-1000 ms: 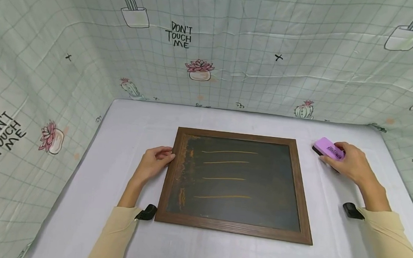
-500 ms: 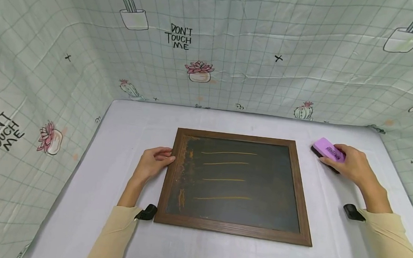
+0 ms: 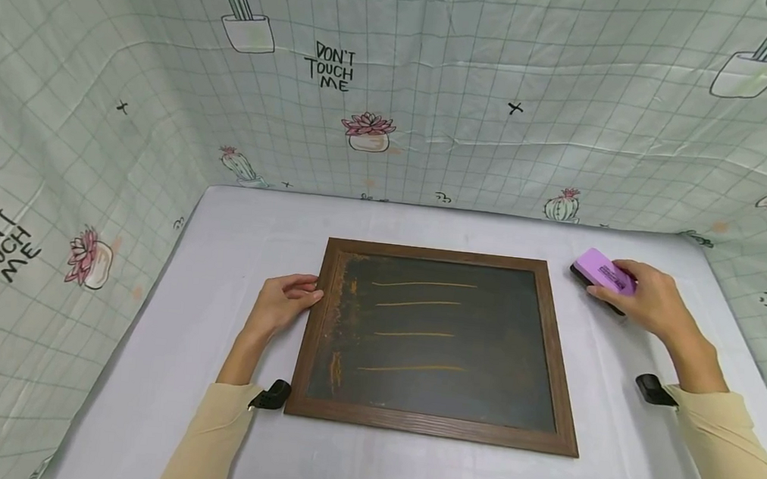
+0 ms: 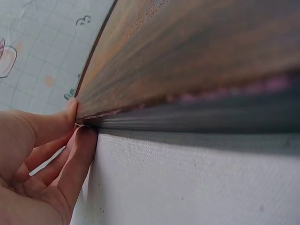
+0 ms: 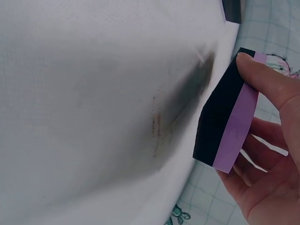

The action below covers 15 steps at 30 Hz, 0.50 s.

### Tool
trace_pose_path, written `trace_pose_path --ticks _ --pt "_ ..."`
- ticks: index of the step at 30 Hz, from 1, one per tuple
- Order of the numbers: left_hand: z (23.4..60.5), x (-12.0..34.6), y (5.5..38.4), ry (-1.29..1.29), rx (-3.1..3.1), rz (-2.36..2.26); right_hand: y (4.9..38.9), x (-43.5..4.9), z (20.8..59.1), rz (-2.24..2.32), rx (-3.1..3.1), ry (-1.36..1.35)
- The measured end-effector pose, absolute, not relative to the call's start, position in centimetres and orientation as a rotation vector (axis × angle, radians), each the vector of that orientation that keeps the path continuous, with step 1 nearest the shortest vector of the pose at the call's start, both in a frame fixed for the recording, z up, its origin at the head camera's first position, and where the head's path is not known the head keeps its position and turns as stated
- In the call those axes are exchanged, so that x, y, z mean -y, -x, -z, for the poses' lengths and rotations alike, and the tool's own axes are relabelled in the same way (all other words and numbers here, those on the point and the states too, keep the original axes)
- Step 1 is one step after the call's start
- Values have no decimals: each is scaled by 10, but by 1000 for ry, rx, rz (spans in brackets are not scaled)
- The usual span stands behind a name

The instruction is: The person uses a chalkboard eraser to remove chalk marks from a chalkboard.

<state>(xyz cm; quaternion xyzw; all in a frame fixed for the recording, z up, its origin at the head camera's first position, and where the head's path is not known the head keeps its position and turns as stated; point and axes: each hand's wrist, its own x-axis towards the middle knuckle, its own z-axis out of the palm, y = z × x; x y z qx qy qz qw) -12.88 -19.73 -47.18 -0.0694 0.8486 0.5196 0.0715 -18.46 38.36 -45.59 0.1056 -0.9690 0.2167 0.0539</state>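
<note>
A framed chalkboard [image 3: 443, 344] lies on the white-covered table, with several thin orange-yellow chalk lines across it and chalk smears down its left side. At the left edge of its brown wooden frame [image 4: 154, 61], my left hand [image 3: 282, 303] pinches the wood, thumb on the upper side and a finger underneath. To the right of the board, my right hand [image 3: 652, 297] grips a purple chalkboard eraser [image 3: 606, 273] with a black felt underside. The right wrist view shows the eraser [image 5: 229, 112] lifted off the cloth, its felt exposed and the thumb across one end.
The white tablecloth [image 3: 364, 466] has a brownish chalk smudge [image 5: 156, 122] under the eraser. A grid-patterned curtain [image 3: 438, 84] with cactus drawings rises behind and beside the table. Black wrist cameras sit at both cuffs, the left camera [image 3: 272, 395] close to the board's lower left corner.
My right hand has moved the eraser slightly left and away from me, raising it a little. The left hand stays at the frame, and the board lies as before.
</note>
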Motion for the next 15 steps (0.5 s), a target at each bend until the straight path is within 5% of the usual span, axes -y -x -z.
trace_pose_path --ticks 15 --pt "472 196 129 228 -2557 -1539 186 -366 444 -670 2913 -448"
